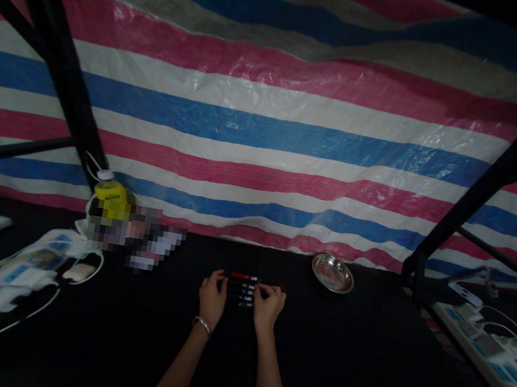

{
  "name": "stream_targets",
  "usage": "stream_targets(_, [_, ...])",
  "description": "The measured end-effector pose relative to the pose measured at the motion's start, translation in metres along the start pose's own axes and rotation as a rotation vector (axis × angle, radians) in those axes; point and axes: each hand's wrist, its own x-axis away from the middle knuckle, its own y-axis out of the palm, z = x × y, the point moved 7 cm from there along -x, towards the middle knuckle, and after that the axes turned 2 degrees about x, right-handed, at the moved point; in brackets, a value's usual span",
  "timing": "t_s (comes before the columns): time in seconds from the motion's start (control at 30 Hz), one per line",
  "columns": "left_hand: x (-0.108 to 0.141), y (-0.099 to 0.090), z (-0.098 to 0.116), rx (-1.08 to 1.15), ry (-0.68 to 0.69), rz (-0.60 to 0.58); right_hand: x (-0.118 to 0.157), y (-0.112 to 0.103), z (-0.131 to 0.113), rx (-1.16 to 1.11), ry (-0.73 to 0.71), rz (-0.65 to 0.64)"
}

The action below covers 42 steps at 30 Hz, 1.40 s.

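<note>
The row of markers point(242, 288), well left of the steel dish point(332, 272), is lying crosswise between left hand point(213, 294) and right hand point(268, 305), each pinching one end, equally near.

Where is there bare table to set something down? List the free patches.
Free: the black table between the right hand and the power strip, below the metal dish; also near the front edge, left of the left hand. Crowded: the far left, with the yellow bottle and white cables.
</note>
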Motion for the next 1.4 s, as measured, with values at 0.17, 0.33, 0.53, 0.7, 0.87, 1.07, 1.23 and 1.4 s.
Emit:
stream_targets(0.17, [0.000, 0.002, -0.001, -0.006, -0.013, -0.020, 0.001, -0.005, -0.005, 0.206, -0.047, 0.020])
stream_targets(0.33, [0.000, 0.000, -0.001, 0.011, -0.031, -0.022, 0.000, -0.006, -0.015, 0.397, -0.065, -0.016])
stream_targets(0.53, [0.001, 0.000, -0.001, 0.040, -0.030, -0.047, 0.001, 0.000, -0.019, 0.506, -0.036, -0.081])
stream_targets(0.7, [0.000, 0.000, -0.002, 0.026, -0.040, -0.048, 0.000, 0.001, -0.020, 0.541, -0.024, -0.105])
stream_targets(0.87, [-0.003, 0.003, -0.004, -0.024, -0.063, -0.054, 0.000, 0.000, -0.019, 0.546, -0.018, -0.091])
stream_targets(1.07, [-0.006, 0.007, -0.007, -0.090, -0.077, -0.052, 0.001, -0.004, -0.017, 0.536, -0.025, -0.033])
stream_targets(1.23, [-0.005, 0.008, -0.002, -0.159, -0.028, -0.099, 0.002, -0.011, -0.016, 0.536, -0.008, 0.030])
stream_targets(1.4, [-0.004, 0.006, 0.006, -0.255, -0.028, -0.121, 0.003, -0.009, -0.017, 0.599, -0.005, 0.036])
